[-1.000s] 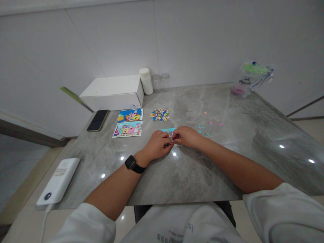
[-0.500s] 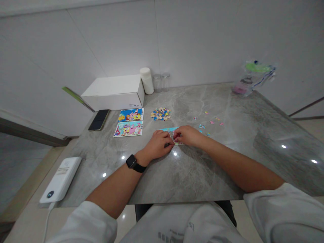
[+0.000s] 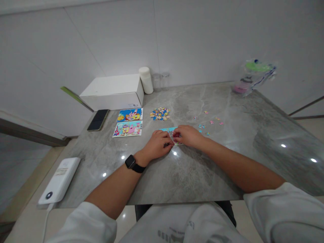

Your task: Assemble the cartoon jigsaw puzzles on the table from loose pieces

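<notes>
A partly joined jigsaw puzzle (image 3: 167, 129) lies flat on the table, its light-blue top edge showing between and behind my hands. My left hand (image 3: 159, 143), a black watch on its wrist, has its fingers curled against the puzzle's left and lower side. From the right, my right hand (image 3: 189, 136) pinches at the puzzle with bent fingers; the piece under its fingertips is mostly hidden. Several loose puzzle pieces (image 3: 211, 122) are scattered to the right. Beyond the puzzle is a heap of mixed pieces (image 3: 160, 113).
Two cartoon picture cards (image 3: 128, 129) lie left of the heap, beside a phone (image 3: 98, 120). A white box (image 3: 111, 91), a white bottle (image 3: 146, 81) and two clear glasses (image 3: 165, 81) stand behind. A power bank (image 3: 60, 180) sits front left, a plastic bag (image 3: 249, 79) back right.
Both hands stay at the puzzle with hardly any finger movement. The view has shifted very slightly; the things on the table lie as before.
</notes>
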Tool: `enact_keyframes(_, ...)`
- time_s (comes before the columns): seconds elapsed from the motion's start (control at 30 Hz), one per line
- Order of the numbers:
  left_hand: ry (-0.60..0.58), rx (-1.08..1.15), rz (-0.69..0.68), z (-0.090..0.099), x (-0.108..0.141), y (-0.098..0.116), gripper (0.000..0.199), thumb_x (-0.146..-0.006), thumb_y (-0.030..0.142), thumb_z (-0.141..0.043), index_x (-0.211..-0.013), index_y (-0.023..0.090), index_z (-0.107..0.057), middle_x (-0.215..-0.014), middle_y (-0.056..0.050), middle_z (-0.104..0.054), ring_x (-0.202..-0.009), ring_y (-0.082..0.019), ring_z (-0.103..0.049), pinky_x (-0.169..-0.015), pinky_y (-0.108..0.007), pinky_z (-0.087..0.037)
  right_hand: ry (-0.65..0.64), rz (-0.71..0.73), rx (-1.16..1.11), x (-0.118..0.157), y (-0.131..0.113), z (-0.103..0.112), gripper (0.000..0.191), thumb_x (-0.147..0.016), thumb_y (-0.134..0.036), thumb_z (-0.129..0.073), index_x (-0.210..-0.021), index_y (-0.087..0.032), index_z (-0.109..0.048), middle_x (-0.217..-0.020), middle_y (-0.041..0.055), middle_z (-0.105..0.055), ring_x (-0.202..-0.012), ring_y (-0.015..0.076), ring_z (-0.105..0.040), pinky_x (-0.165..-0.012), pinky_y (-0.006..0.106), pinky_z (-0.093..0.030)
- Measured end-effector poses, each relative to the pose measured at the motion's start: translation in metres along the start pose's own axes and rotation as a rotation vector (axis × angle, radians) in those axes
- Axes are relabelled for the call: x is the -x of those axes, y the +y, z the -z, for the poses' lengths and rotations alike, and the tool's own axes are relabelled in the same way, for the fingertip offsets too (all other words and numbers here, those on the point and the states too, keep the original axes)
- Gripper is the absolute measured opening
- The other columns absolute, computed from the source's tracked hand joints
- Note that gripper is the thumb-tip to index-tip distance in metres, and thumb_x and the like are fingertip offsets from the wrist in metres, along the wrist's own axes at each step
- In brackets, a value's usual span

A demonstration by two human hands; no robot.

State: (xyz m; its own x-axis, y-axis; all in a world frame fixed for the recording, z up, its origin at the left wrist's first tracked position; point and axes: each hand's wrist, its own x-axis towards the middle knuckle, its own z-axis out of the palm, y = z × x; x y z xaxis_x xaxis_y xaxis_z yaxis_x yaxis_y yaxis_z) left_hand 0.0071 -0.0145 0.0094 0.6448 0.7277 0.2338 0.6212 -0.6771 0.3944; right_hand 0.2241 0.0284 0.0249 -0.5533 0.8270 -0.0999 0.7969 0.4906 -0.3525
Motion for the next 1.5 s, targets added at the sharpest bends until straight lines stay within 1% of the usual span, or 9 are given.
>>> enact_keyframes(0.2, -0.001, -0.005, 0.003, -0.001, -0.001, -0.002, 0.015, -0.097, 0.03, -0.067, -0.098, 0.028, -0.082, -0.101, -0.004, -0.074, -0.1, -0.022, -0.063, -0.098, -0.043, -0.043, -0.053, 0.011, 0.003, 0.0, 0.003, 0.003, 0.013, -0.089, -0.028, -0.077, -0.099, -0.023, -0.082, -0.097, 0.0051, -0.079, -0.09, 0.0197, -0.07, -0.077, 0.027, -0.043)
enact_keyframes(0.63, -0.005, -0.009, 0.006, -0.002, -0.001, -0.001, 0.015, -0.096, 0.028, -0.068, -0.1, 0.028, -0.082, -0.106, -0.005, -0.075, -0.102, -0.023, -0.065, -0.098, -0.043, -0.044, -0.082, 0.16, 0.146, 0.005, 0.003, 0.008, 0.021, -0.094, -0.023, -0.068, -0.107, -0.027, -0.084, -0.113, 0.0074, -0.078, -0.105, 0.0241, -0.07, -0.082, 0.03, -0.045)
enact_keyframes(0.83, 0.004, 0.0, 0.011, -0.002, -0.001, -0.001, 0.015, -0.096, 0.027, -0.067, -0.1, 0.028, -0.082, -0.102, -0.005, -0.075, -0.1, -0.022, -0.065, -0.096, -0.042, -0.045, -0.068, 0.145, 0.043, 0.0, 0.009, 0.004, 0.018, -0.091, -0.021, -0.071, -0.104, -0.025, -0.083, -0.105, 0.0054, -0.08, -0.101, 0.0223, -0.071, -0.086, 0.028, -0.046)
enact_keyframes(1.1, 0.017, 0.016, -0.012, -0.001, -0.001, 0.001, 0.014, -0.096, 0.026, -0.068, -0.099, 0.027, -0.082, -0.1, -0.004, -0.076, -0.1, -0.022, -0.067, -0.098, -0.042, -0.045, -0.048, 0.166, 0.011, 0.0, 0.01, 0.0, 0.013, -0.089, -0.023, -0.071, -0.095, -0.024, -0.082, -0.098, 0.004, -0.08, -0.094, 0.0203, -0.071, -0.083, 0.027, -0.045)
enact_keyframes(1.2, 0.049, 0.037, -0.02, -0.001, -0.002, -0.001, 0.015, -0.097, 0.027, -0.067, -0.1, 0.027, -0.082, -0.1, -0.004, -0.076, -0.098, -0.022, -0.067, -0.096, -0.041, -0.047, 0.017, 0.153, -0.032, -0.002, 0.014, 0.004, 0.011, -0.089, -0.022, -0.072, -0.095, -0.023, -0.082, -0.095, 0.0036, -0.079, -0.09, 0.0188, -0.069, -0.082, 0.027, -0.045)
enact_keyframes(1.27, 0.117, 0.043, 0.017, 0.0, -0.001, -0.005, 0.016, -0.098, 0.027, -0.066, -0.103, 0.026, -0.081, -0.101, -0.005, -0.074, -0.098, -0.022, -0.066, -0.094, -0.04, -0.048, 0.104, 0.112, -0.059, -0.003, 0.02, 0.011, 0.013, -0.091, -0.021, -0.07, -0.098, -0.021, -0.081, -0.096, 0.0037, -0.078, -0.089, 0.0176, -0.068, -0.082, 0.027, -0.045)
enact_keyframes(1.33, 0.222, 0.019, 0.117, 0.002, -0.001, -0.012, 0.017, -0.098, 0.027, -0.065, -0.107, 0.025, -0.079, -0.104, -0.007, -0.073, -0.1, -0.023, -0.065, -0.094, -0.04, -0.049, 0.161, 0.069, -0.05, -0.003, 0.027, 0.018, 0.015, -0.093, -0.02, -0.068, -0.102, -0.021, -0.08, -0.099, 0.0048, -0.077, -0.089, 0.0174, -0.068, -0.082, 0.027, -0.046)
enact_keyframes(1.43, 0.313, -0.054, 0.278, 0.003, 0.001, -0.022, 0.023, -0.095, 0.032, -0.069, -0.115, 0.023, -0.073, -0.113, -0.008, -0.07, -0.109, -0.027, -0.063, -0.098, -0.044, -0.049, 0.117, 0.062, 0.04, 0.0, 0.033, 0.027, 0.022, -0.095, -0.027, -0.07, -0.113, -0.02, -0.079, -0.111, 0.0088, -0.075, -0.099, 0.0209, -0.069, -0.087, 0.03, -0.048)
enact_keyframes(1.5, 0.274, -0.103, 0.331, 0.003, 0.002, -0.025, 0.032, -0.092, 0.036, -0.072, -0.121, 0.022, -0.07, -0.119, -0.01, -0.069, -0.112, -0.03, -0.061, -0.1, -0.047, -0.048, 0.042, 0.066, 0.109, 0.003, 0.034, 0.03, 0.031, -0.094, -0.034, -0.073, -0.121, -0.02, -0.077, -0.12, 0.0116, -0.072, -0.107, 0.0242, -0.069, -0.091, 0.032, -0.05)
